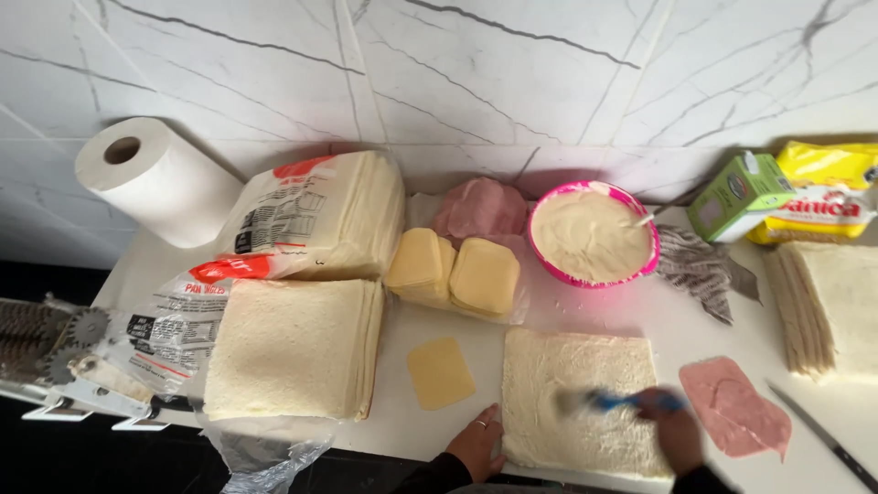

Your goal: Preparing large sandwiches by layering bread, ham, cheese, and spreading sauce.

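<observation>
A square slice of crustless white bread (581,389) lies flat on the white counter, spread with pale cream. My left hand (476,444) rests with fingertips on the slice's near left corner, a ring on one finger. My right hand (675,430) holds a blue-handled spreader (613,400) across the bread; the tool is blurred. A single cheese slice (440,371) lies left of the bread and a ham slice (734,407) lies to its right.
A pink bowl of cream (593,234), cheese stacks (455,269), ham (480,209), two stacks of bread (293,348) in opened bags, a paper towel roll (155,178), a green carton (739,195), a yellow package (828,192), more bread (837,306) and a knife (823,437) surround me.
</observation>
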